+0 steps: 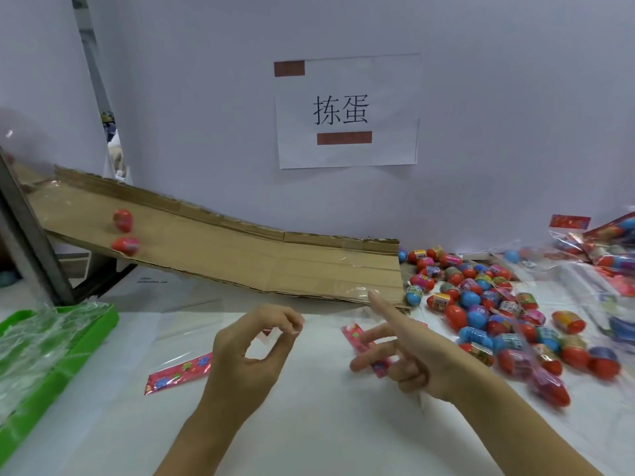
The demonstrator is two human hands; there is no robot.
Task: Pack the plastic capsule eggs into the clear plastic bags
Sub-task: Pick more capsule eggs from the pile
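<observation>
A white table stands against a pale wall bearing a printed paper sign. At far left, a green plastic tray holds crumpled clear film. Two red plastic capsule eggs sit high on a sloping brown cardboard ramp, long axes roughly across the slope. The left hand pinches the edge of a clear plastic bag with a pink printed header; the right hand grips that header, forefinger extended. The header's long axis runs diagonally from upper left to lower right. A loose pile of red and blue capsule eggs lies unpacked at right, beside filled bags. Most packing evidently remains.
</observation>
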